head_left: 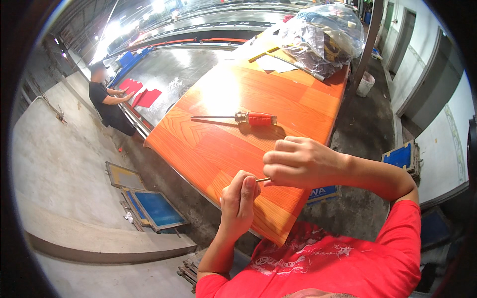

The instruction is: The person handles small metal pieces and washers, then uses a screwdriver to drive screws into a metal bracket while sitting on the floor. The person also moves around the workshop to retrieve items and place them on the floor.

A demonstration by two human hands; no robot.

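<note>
Pinching a thin brass-coloured rod (263,180) by its left end, my left hand (238,201) stood near the close edge of the wood-patterned bench (198,159), thumb and bent fingers clamped together. My right hand (299,161), set just to the right and slightly farther off, was curled into a fist about the rod's other end; its thumb was hidden from me. Only a short length of the rod showed between the two hands, above the near part of the bench. Beyond them, apart from both hands, I saw a screwdriver (261,118) lying flat, its red handle to the right and its shaft pointing left. At the bench's far right end rested a bulky clear plastic bag (328,37) with mixed contents, and a slim metal bar (308,71) lay on its near side. At far left, a co-worker (105,97) in dark clothing reached toward red cloth pieces (148,98) on a grey surface. Blue framed panels (159,209) leaned low at near left; a white bucket (366,84) stood on the floor at far right.
</note>
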